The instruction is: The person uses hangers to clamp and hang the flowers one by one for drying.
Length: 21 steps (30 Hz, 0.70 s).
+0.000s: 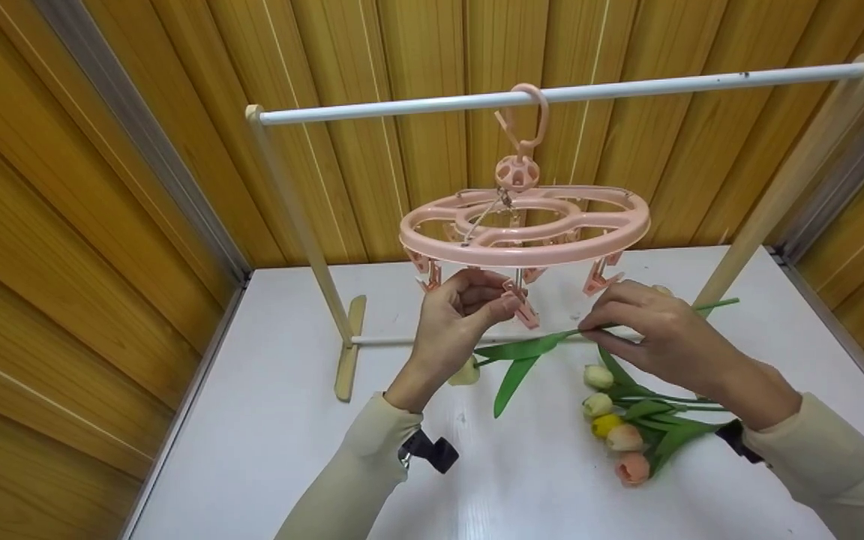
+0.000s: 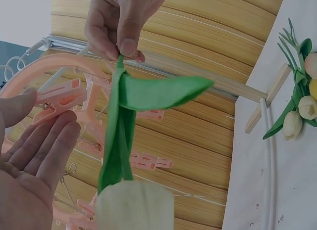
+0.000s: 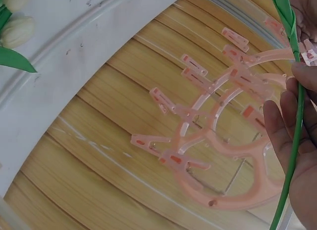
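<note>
A pink oval clip hanger (image 1: 526, 255) hangs by its hook from a white rod. Below its near rim, my left hand (image 1: 454, 319) pinches a pink clothespin (image 1: 523, 309) between thumb and fingers, as the left wrist view also shows with the clothespin (image 2: 59, 99). My right hand (image 1: 653, 330) pinches the green stem of a white artificial tulip (image 1: 526, 349) at its upper leaves. The bloom (image 2: 134, 205) points left and down, beneath my left hand. In the right wrist view the stem (image 3: 298, 126) crosses my right palm. Stem and clothespin look apart.
The rack's white rod (image 1: 417, 105) rests on wooden posts (image 1: 784, 187), with a lower bar near the tabletop. Several tulips (image 1: 631, 427) in white, yellow and pink lie on the white table (image 1: 252, 450) at right. Wood-patterned panels (image 1: 432, 45) stand behind.
</note>
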Tool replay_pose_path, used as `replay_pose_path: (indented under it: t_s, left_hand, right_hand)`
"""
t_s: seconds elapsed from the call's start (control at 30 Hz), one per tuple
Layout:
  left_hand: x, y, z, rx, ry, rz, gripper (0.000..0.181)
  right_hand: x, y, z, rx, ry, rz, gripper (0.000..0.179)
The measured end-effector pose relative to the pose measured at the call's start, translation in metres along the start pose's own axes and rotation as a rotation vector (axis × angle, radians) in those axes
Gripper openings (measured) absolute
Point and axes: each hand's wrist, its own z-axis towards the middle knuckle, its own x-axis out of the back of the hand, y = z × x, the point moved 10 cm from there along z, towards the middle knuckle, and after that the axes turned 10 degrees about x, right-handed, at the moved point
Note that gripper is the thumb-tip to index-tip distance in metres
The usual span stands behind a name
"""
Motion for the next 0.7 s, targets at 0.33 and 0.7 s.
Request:
replay_pose_path:
  t_s: [0.33, 0.7]
  left_hand:
    - [-0.003, -0.002, 0.0, 0.002, 0.005, -0.008, 0.024]
    - [-0.006, 0.002, -0.002, -0.014, -0.009, 0.012, 0.023]
  right_hand:
    - [-0.005, -0.005, 0.016, 0.028, -0.017, 0.021, 0.041]
    - [-0.008, -0.01, 0.026, 0.057, -0.015, 0.005, 0.025]
